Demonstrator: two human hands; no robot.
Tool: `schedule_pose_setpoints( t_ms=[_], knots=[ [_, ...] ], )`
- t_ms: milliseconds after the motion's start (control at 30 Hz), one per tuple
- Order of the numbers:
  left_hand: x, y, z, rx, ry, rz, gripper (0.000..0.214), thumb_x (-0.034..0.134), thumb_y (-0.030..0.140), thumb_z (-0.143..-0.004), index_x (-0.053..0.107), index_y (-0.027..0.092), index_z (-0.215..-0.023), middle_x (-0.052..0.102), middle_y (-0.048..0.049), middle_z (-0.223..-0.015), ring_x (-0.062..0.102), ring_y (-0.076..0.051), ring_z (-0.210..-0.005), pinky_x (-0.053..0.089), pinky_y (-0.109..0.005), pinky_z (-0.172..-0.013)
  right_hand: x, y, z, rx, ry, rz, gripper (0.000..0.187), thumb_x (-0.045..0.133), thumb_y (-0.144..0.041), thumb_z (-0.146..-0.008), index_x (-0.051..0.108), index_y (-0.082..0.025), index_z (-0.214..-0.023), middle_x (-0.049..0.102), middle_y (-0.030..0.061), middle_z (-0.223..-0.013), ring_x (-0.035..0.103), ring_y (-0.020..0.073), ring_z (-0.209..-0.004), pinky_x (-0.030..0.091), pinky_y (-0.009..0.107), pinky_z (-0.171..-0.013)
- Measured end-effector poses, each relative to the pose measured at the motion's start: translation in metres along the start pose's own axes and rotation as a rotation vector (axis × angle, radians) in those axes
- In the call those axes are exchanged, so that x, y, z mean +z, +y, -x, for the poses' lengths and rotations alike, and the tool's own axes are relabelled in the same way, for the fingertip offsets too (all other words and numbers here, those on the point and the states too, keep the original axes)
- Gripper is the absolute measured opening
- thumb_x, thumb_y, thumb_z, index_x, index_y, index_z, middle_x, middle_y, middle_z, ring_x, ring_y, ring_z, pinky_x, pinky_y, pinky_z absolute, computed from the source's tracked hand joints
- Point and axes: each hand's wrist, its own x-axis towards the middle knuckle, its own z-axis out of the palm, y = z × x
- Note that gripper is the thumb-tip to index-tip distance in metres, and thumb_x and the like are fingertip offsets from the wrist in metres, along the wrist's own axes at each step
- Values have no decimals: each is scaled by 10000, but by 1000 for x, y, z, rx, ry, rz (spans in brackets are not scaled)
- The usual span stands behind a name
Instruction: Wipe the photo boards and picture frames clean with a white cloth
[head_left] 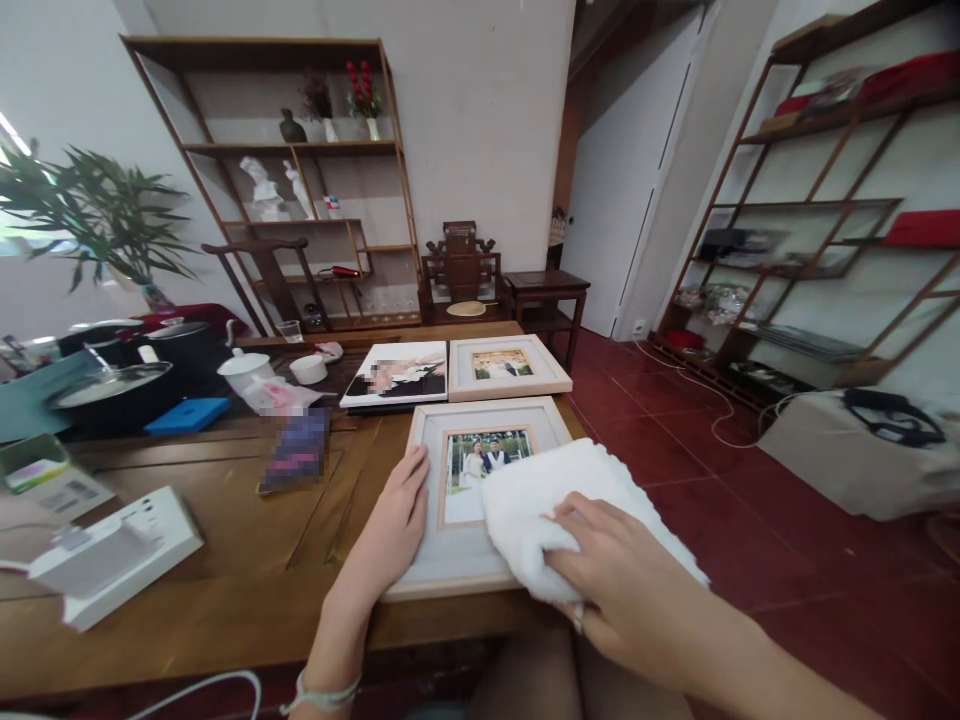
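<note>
A pale wooden picture frame (429, 540) with a photo of a couple lies flat at the table's front edge. Along the frame's left side, my left hand (394, 515) holds it, fingers over the border and thumb hidden. My right hand (611, 570) is closed on a bunched white towel (592, 480). That towel covers the right part of the frame and of the photo, and hangs past the frame's right side. Behind lie a second pale picture frame (465, 385) and a white-edged photo panel (409, 372).
On the wooden table (247, 570) to the left are a white power strip (142, 560), a small box (56, 478), a blue object (187, 415), a dark pan (116, 390) and a white teapot (246, 370). Red floor tiles (712, 520) show to the right, with a covered bundle (847, 450).
</note>
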Motion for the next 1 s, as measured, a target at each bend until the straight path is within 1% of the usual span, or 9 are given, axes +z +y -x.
schedule_pose_setpoints(
  t_ms=[100,200,333,467,567,733,833,900,1000],
  knots=[
    [-1,-1,0,23,-17,9,445,291,251,-917,471,108,-1298,400,-114,-1423,286,-205,-1356,245,-406,-1126,10,9,-8,7,83,-69,171,554,-193,-750,682,-199,-863,606,95,-1186,490,279,-1115,405,402,-930],
    [-3,-2,-1,41,-28,18,432,298,240,-914,485,126,-1287,417,-104,-1412,287,-204,-1355,248,-408,-1125,20,36,-39,30,169,-40,261,560,-213,-763,688,-171,-987,436,94,-1412,359,305,-1287,288,427,-1066],
    [-3,-4,-1,52,-28,38,430,291,211,-911,493,130,-1282,416,-102,-1412,288,-207,-1354,257,-418,-1122,24,76,-89,109,251,47,363,489,-200,-819,634,-133,-1145,429,120,-1417,295,311,-1338,216,463,-1102],
    [-1,-6,0,66,-7,64,436,274,184,-906,497,127,-1276,424,-108,-1405,304,-207,-1348,278,-423,-1115,21,90,-110,127,226,89,359,441,-200,-855,631,-134,-1154,523,118,-1337,307,322,-1335,208,495,-1097],
    [1,-7,0,68,13,52,447,259,161,-899,493,108,-1276,429,-121,-1399,308,-206,-1346,281,-425,-1115,18,78,-96,85,129,98,347,443,-154,-828,653,-111,-1100,592,144,-1244,344,315,-1316,210,504,-1093],
    [3,-7,1,65,25,33,452,259,152,-896,486,107,-1284,422,-126,-1403,303,-212,-1348,271,-440,-1118,7,29,-35,16,-32,-21,363,488,-143,-773,645,-157,-1100,521,127,-1338,323,313,-1333,188,528,-1101],
    [3,-7,2,63,23,19,461,241,155,-901,471,85,-1295,411,-137,-1410,293,-208,-1353,266,-432,-1120,5,3,-8,-28,-129,-74,376,538,-187,-741,647,-162,-1100,477,138,-1377,317,365,-1326,208,572,-1081],
    [3,-6,2,55,14,18,464,235,157,-905,460,82,-1304,401,-134,-1418,283,-202,-1357,257,-419,-1125,8,-4,-4,-51,-127,-99,381,560,-211,-730,648,-169,-1097,454,136,-1396,305,383,-1327,202,593,-1075],
    [1,-6,3,52,-11,35,461,254,155,-904,454,112,-1318,394,-111,-1427,270,-200,-1362,244,-417,-1129,17,4,-17,-30,-23,-127,332,554,-211,-743,661,-190,-1056,457,99,-1401,282,338,-1348,172,544,-1107]
  ],
)
